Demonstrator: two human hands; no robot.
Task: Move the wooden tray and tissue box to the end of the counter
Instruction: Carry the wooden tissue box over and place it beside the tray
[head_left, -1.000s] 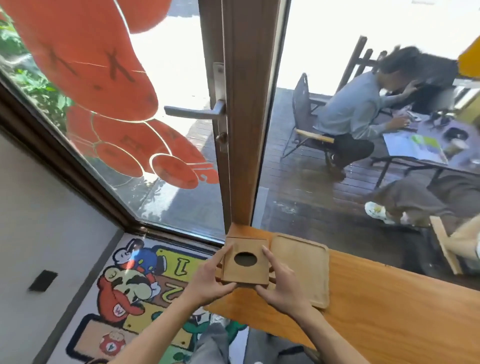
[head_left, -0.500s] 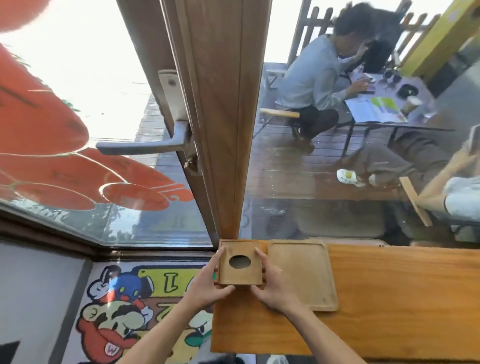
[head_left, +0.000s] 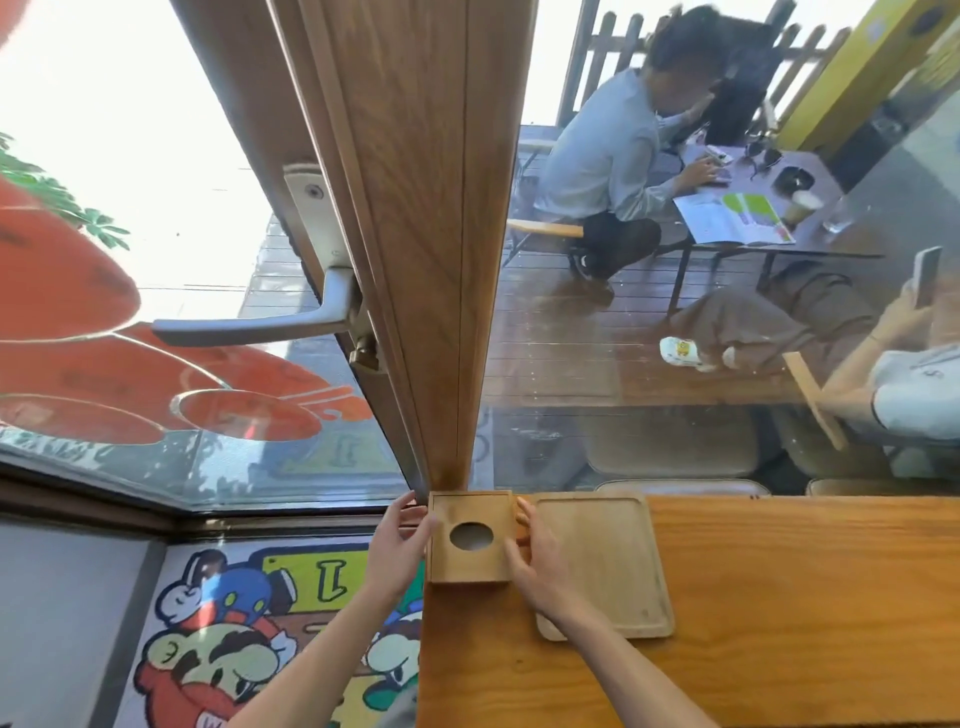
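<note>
Orange-brown wooden bench set against a glass wall, with a wooden door frame post rising from its far left corner and a metal door handle to the left of the post. Below the bench's left edge, a cartoon floor mat. Beyond the glass, a wooden deck with seated people around a table carrying an open magazine and cups.

Wooden tissue box standing at the far left corner of the bench, its left side flush with the bench end and its back edge at the base of the post. Round opening in its top, dark inside; cannot tell whether any tissue is in it. Left hand off the bench end, fingers loosely spread and curved, thumb tip touching the box's left side, fingertips near its far left corner. Right hand on the opposite side, fingers slightly apart and pressed along the box's right wall, thumb near the lower right corner. Box flanked by both hands, resting on the bench rather than lifted.

Wooden tray lying flat just right of the box, shallow, rimmed, with nothing in it; right hand and wrist overlapping its left edge.
</note>
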